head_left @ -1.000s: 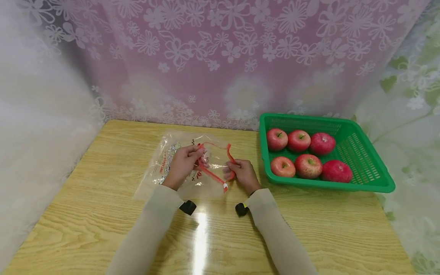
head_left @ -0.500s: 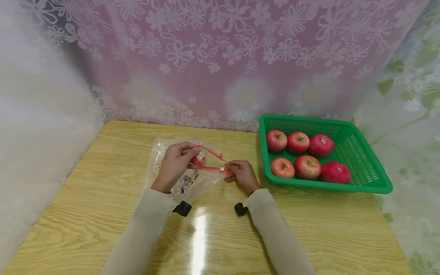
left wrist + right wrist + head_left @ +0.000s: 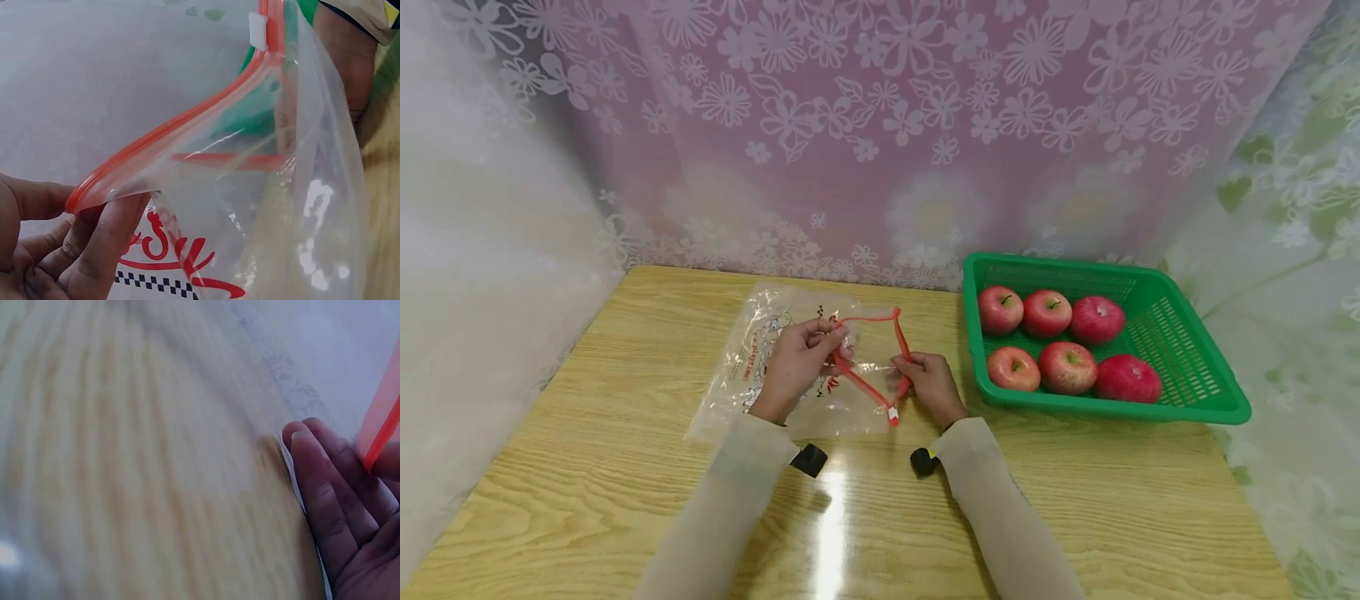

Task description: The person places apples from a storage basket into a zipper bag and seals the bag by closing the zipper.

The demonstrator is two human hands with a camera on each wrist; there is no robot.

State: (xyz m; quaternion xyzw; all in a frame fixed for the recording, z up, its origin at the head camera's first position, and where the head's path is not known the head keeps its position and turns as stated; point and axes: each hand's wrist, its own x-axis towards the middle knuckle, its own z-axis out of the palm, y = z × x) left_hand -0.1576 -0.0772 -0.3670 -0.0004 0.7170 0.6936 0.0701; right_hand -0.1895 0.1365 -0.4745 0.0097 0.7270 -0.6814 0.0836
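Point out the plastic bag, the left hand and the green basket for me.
Plastic bag [image 3: 829, 407], head view: on its clear side.
Left hand [image 3: 793, 367], head view: on the back of it.
Green basket [image 3: 1112, 408], head view: on its near rim.

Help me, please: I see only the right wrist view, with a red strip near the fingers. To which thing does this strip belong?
Observer: It is the red rim of a clear bag.
Operator: What does the left hand do?
Observer: It pinches this rim, across the bag's mouth from the right hand.
Operator: What stands to the right of the hands?
Observer: A green basket with six apples.
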